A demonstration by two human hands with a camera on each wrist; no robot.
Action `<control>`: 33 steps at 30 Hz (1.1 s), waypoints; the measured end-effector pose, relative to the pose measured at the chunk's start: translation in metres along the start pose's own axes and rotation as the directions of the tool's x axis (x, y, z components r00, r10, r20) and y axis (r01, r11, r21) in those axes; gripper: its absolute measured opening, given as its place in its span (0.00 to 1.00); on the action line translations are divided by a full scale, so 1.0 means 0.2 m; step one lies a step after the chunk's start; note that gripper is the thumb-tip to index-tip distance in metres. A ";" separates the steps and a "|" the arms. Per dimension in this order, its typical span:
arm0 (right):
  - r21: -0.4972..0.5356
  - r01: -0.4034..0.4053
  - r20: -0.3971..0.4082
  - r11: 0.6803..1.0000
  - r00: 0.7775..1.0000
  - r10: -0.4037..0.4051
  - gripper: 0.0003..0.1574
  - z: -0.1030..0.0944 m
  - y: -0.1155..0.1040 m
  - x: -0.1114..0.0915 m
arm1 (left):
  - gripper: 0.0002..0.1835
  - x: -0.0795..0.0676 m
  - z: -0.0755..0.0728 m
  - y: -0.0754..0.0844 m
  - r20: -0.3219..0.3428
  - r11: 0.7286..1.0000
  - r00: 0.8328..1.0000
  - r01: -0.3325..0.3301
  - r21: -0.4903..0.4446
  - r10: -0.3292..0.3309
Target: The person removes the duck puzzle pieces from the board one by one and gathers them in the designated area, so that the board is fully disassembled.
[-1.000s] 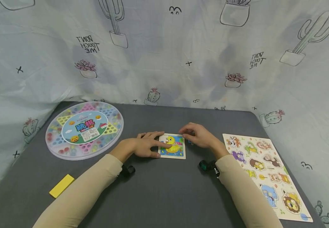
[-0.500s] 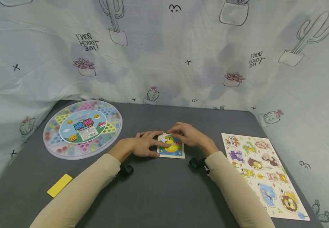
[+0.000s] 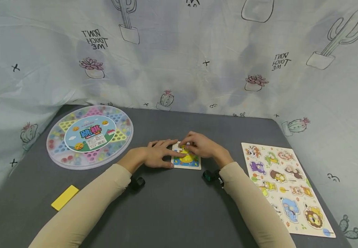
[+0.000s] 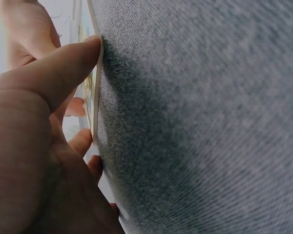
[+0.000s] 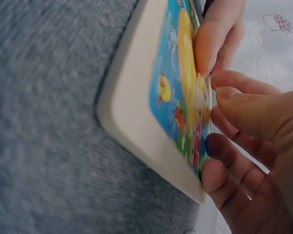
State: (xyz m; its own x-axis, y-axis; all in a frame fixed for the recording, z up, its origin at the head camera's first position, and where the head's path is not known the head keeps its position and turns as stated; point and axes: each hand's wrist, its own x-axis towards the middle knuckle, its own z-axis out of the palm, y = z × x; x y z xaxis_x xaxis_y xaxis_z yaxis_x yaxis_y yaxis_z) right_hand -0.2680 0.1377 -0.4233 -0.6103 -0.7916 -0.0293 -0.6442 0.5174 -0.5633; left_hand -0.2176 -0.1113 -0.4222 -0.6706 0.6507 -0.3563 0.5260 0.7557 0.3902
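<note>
A small square jigsaw puzzle (image 3: 194,164) with a pale frame and a yellow duck on blue lies flat between the hands. My left hand (image 3: 156,155) spreads over its left side: thumb at the near edge, one finger stretched across the duck. In the left wrist view the thumb (image 4: 63,63) lies along the pale edge. My right hand (image 3: 201,145) bends over the upper part, thumb and fingertips bunched close together on the picture, pinching a small puzzle piece mostly hidden by the fingers. The right wrist view shows these fingertips right at the picture, close to the left index finger (image 5: 210,46).
A round Chinese checkers box (image 3: 92,132) with coloured marbles lies back left on the grey table (image 3: 169,210). A yellow block (image 3: 65,197) is beside the left sleeve. On the right lies a large animal peg board (image 3: 267,148). A printed curtain (image 3: 179,44) hangs behind.
My right hand has picked up the small blue piece from beside the puzzle and moved left over the picture's upper part. The left hand stays on the puzzle.
</note>
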 end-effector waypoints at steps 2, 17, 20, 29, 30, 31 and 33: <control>-0.012 -0.007 0.011 1.000 1.000 0.007 0.16 0.00 0.00 0.01 | 0.30 0.00 -0.01 0.01 0.013 1.000 1.000 0.005 0.005 -0.005; -0.014 -0.066 0.047 0.998 0.997 0.067 0.16 0.03 -0.02 0.03 | 0.32 0.00 0.02 0.01 0.021 1.000 1.000 0.005 0.022 -0.006; -0.010 -0.058 0.038 0.998 0.998 0.059 0.18 0.03 -0.01 0.02 | 0.32 0.00 0.01 0.01 0.021 1.000 1.000 0.004 0.030 -0.005; 0.013 -0.021 0.009 1.000 1.000 0.020 0.20 0.00 0.00 0.01 | 0.32 0.01 -0.01 0.01 0.010 0.998 1.000 0.007 0.058 -0.007; 0.012 -0.017 0.006 1.000 1.000 0.017 0.21 0.00 0.00 0.01 | 0.32 0.00 -0.01 0.01 0.012 0.998 1.000 0.008 0.059 -0.008; 0.014 -0.013 0.002 1.000 1.000 0.013 0.21 0.00 0.00 0.01 | 0.32 0.00 -0.01 0.01 0.012 0.998 1.000 0.008 0.061 -0.009; 0.028 -0.007 -0.007 1.000 1.000 0.007 0.22 0.01 0.00 0.00 | 0.32 0.00 -0.01 0.01 0.012 0.998 1.000 0.010 0.062 -0.011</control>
State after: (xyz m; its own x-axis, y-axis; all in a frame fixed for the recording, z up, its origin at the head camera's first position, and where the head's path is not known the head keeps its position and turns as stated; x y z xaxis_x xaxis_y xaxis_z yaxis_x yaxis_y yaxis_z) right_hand -0.2678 0.1370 -0.4242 -0.6177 -0.7859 -0.0276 -0.6272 0.5135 -0.5857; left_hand -0.2180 -0.1105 -0.4203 -0.6700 0.6432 -0.3708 0.5504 0.7655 0.3334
